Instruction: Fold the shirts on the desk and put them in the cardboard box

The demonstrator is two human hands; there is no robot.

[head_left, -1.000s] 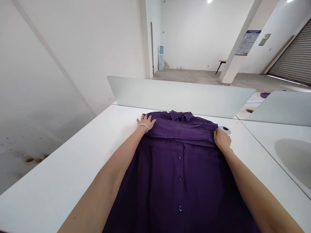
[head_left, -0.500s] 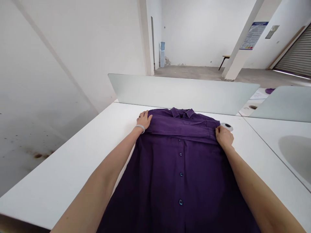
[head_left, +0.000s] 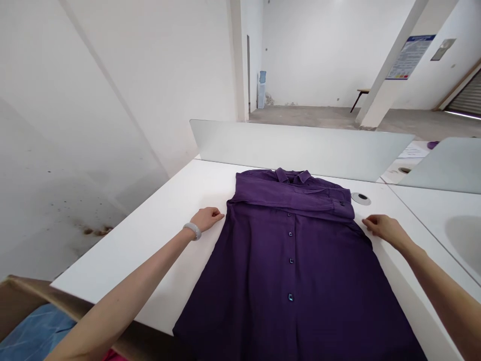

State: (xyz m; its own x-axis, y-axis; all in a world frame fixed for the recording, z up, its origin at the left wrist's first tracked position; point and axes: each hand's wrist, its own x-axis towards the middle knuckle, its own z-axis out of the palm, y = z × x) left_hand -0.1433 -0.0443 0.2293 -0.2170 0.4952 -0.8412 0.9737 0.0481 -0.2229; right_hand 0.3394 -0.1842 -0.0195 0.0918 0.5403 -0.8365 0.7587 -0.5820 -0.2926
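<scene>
A dark purple buttoned shirt [head_left: 289,271] lies face up on the white table [head_left: 169,225], collar at the far end, with its sleeves folded across the chest. My left hand [head_left: 206,219], wearing a pale bracelet, rests on the table by the shirt's left edge, fingers loosely curled and pointing at the cloth. My right hand [head_left: 381,228] lies at the shirt's right edge, fingers bent, fingertips at the fabric. Neither hand holds anything that I can see.
A frosted divider panel [head_left: 300,148] stands along the table's far edge, with a cable grommet [head_left: 361,198] by the shirt's right shoulder. A neighbouring desk [head_left: 439,210] adjoins on the right. A cardboard box [head_left: 26,306] with blue cloth sits at lower left. A pillar [head_left: 391,55] stands beyond.
Both hands have left the folded sleeves near the shoulders and moved back towards me, down along the shirt's side edges. The camera view has shifted left and back.
</scene>
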